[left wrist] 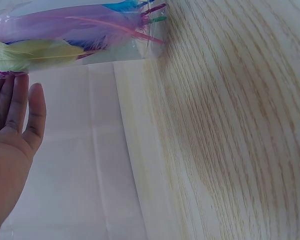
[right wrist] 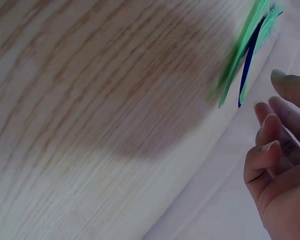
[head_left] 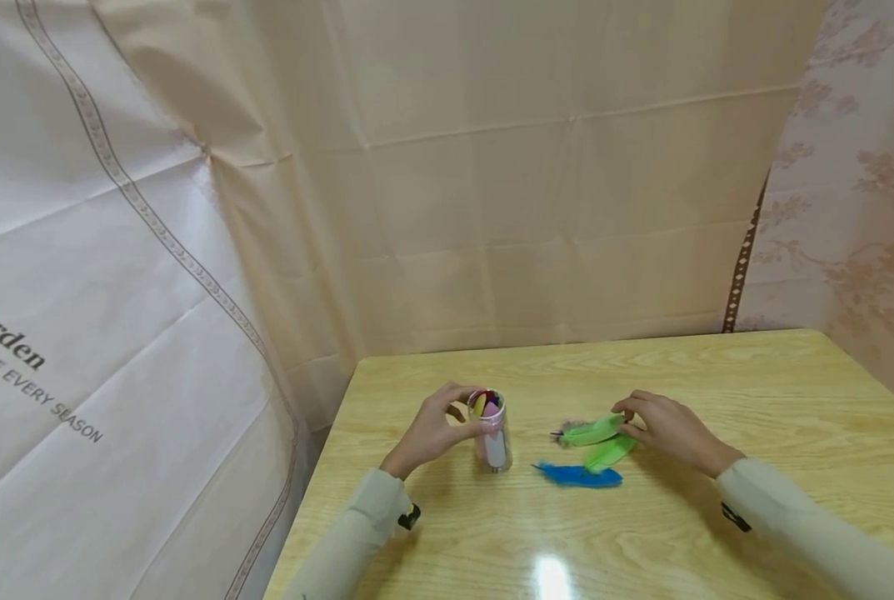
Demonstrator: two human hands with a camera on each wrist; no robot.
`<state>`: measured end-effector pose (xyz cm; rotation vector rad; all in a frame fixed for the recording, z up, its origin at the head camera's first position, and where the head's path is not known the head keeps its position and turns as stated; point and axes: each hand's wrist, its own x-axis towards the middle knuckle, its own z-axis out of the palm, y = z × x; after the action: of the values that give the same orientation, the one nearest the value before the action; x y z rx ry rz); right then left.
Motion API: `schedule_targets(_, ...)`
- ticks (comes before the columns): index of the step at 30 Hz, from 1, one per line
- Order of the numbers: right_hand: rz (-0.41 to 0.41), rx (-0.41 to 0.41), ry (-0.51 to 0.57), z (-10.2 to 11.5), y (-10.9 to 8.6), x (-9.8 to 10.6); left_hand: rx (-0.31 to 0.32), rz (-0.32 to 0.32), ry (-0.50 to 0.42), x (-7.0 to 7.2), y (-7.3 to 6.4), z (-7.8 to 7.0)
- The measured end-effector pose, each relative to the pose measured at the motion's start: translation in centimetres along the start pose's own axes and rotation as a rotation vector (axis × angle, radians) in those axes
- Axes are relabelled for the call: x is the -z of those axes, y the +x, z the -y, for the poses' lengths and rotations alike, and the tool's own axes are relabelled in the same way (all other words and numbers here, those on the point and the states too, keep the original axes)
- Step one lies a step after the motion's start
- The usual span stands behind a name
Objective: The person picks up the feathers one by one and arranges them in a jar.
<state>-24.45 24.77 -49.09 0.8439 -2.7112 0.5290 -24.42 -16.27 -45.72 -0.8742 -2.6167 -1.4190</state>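
A clear jar (head_left: pixel 495 450) of colored feathers stands on the wooden table. My left hand (head_left: pixel 447 423) grips it near the rim, thumb in front and fingers round the far side. Through its wall in the left wrist view, purple, yellow and blue feathers (left wrist: pixel 65 27) show, quills toward the base. To the right lie two green feathers (head_left: pixel 610 452) and a blue feather (head_left: pixel 577 475). My right hand (head_left: pixel 667 425) is at the right end of the green ones. In the right wrist view, its thumb and loosely bent fingers stand apart, with the green feathers (right wrist: pixel 247 50) just beyond them.
The light wooden table (head_left: pixel 432 542) reaches back to a beige cloth (head_left: pixel 559 217) hung behind it. A white printed cloth (head_left: pixel 117 358) hangs along the left side, and a floral cloth (head_left: pixel 859 208) on the right.
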Motion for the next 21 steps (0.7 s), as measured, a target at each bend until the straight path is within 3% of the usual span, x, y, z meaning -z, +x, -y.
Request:
schedule_targets(13,0.103,-0.117,0.017,0.2,0.8,-1.2,0.005,-0.002,-0.026,0.0,0.0,0.0)
schedule_targets(21,0.147,-0.137,0.032,0.3,1.2,-1.3,0.009,0.0,0.008,0.1,-0.1,-0.1)
